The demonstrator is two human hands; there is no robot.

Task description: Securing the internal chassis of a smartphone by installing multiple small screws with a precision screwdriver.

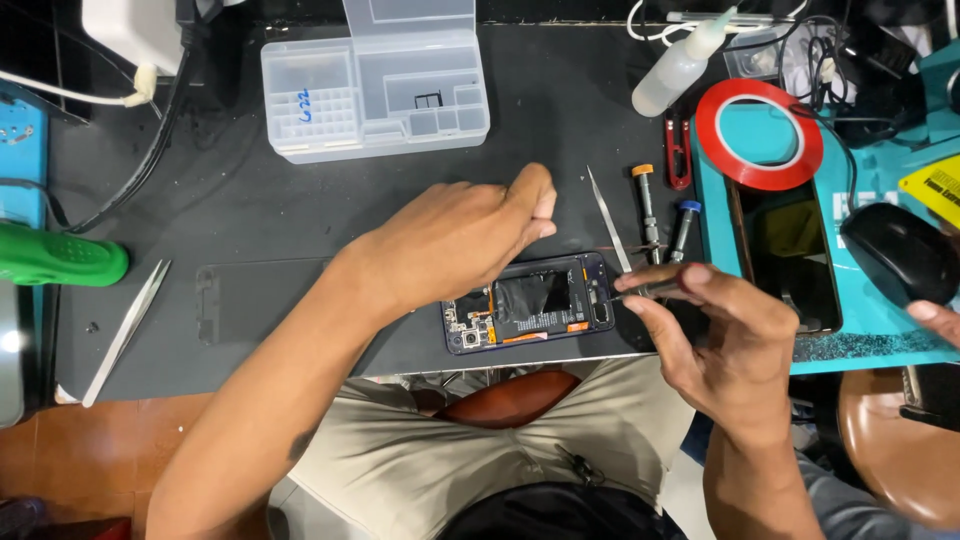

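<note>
An opened phone (530, 308) lies face down on the black mat (250, 200) near the table's front edge, its back cover off and its boards and black shield showing. My left hand (455, 235) rests over the phone's upper left part, fingers curled, pressing on it. My right hand (720, 335) pinches a thin dark screwdriver (650, 290) whose tip points at the phone's right end.
A clear plastic parts box (375, 85) stands at the back. Metal tweezers (125, 330) lie at the left, another pair (607, 215) by two screwdrivers (648, 205). A red tape ring (760, 135), squeeze bottle (680, 65), second phone (790, 255), black mouse (900, 250) and green tool (60, 258) surround the mat.
</note>
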